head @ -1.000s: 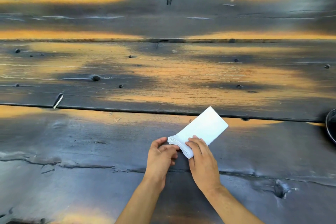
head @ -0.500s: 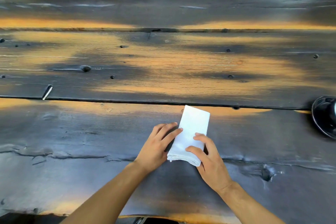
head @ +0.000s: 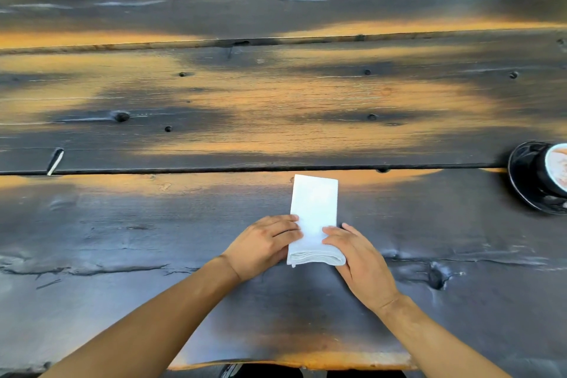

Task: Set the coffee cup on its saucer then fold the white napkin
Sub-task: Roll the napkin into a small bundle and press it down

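Observation:
The white napkin (head: 314, 209) lies folded into a narrow rectangle on the dark wooden table (head: 214, 101), its long side pointing away from me and its thick folded end nearest me. My left hand (head: 264, 244) rests flat against its near left edge, fingers on the cloth. My right hand (head: 357, 258) presses on the near right corner. At the far right edge a black coffee cup (head: 555, 170) with foamy coffee stands on its black saucer (head: 521, 181), partly cut off by the frame.
The table is made of wide charred planks with gaps, knots and cracks. A deep knot hole (head: 435, 278) lies right of my right hand. The table's near edge (head: 291, 362) is close below my forearms. Chair legs and furniture stand beyond the far edge.
The napkin has turned from slanting to the right to pointing straight away from me. Both hands shifted onto its near end. The view moved and the cup and saucer came into sight.

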### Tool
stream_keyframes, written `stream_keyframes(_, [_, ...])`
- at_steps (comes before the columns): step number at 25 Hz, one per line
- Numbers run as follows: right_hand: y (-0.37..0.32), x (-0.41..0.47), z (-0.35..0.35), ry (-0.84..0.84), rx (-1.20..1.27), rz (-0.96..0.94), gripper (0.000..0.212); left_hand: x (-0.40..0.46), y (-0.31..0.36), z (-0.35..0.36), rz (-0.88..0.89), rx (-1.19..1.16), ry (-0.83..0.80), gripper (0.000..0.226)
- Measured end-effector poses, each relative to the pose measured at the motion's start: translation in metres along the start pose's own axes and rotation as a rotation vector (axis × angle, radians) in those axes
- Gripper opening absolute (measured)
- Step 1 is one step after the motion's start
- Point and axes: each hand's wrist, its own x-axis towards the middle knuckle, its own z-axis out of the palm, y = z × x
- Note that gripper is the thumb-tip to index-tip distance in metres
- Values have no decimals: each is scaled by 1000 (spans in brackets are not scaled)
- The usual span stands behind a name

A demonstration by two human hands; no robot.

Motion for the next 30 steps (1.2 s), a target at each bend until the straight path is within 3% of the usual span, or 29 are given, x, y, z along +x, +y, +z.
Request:
stream_keyframes(3, [-1,4,-2,-22,47,94,32,-1,5,-3,-134,-107,27,30])
stream_keyframes(6, [-4,13,-7,-74,86,322,54,7,16,-14,-429,-282,22,35])
stream_keyframes(10, [-6,44,-14,-94,137,574,52,31,26,-24,-725,-479,99,16])
stream_keyframes(14, [3,75,-16,-141,119,702,48,57,25,-25,-960,-563,153,18])
stream_keyframes(23, [7,104,-10,-219,24,815,44,86,25,-16,-1175,-449,183,29])
stream_keyframes(30, [-10,99,0,-48,-102,896,30,89,22,-9,-1194,-344,185,26])
